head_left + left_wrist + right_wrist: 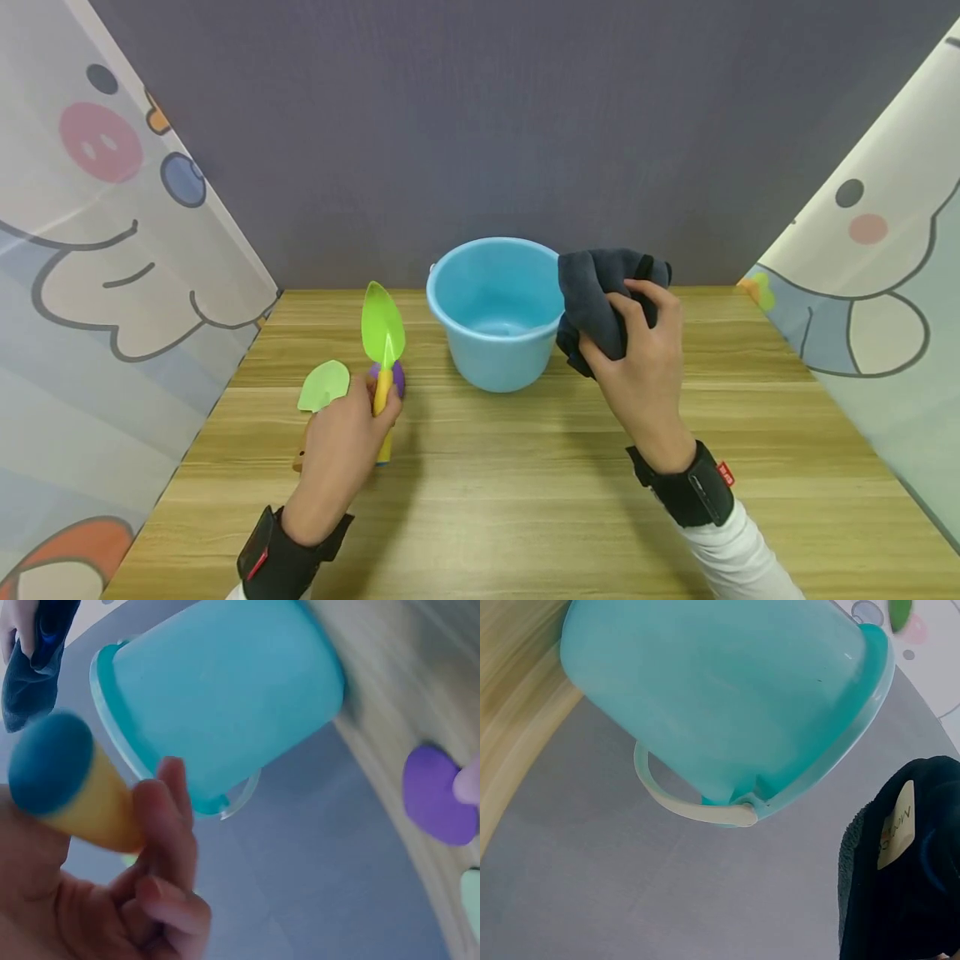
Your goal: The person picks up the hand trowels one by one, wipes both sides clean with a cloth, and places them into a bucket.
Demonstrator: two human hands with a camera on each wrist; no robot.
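My left hand [337,437] grips the yellow handle of a toy trowel [382,327], its green blade pointing up and away. The handle's blue end shows in the left wrist view. In my right hand [645,379] is a bunched dark blue-grey cloth item [592,296] with black edging; a pale label shows on it in the right wrist view. It is held beside the right rim of a light blue bucket [501,354], partly hiding that rim. The bucket stands upright with nothing visible inside, its pale handle [694,810] hanging down at the back.
Under and beside my left hand lie a pale green piece [326,385] and a purple piece [439,796], both partly covered. A small brown thing [299,459] peeks out by the left wrist. A dark grey panel [495,133] rises behind the wooden table [517,500]; cartoon-printed sheets flank it.
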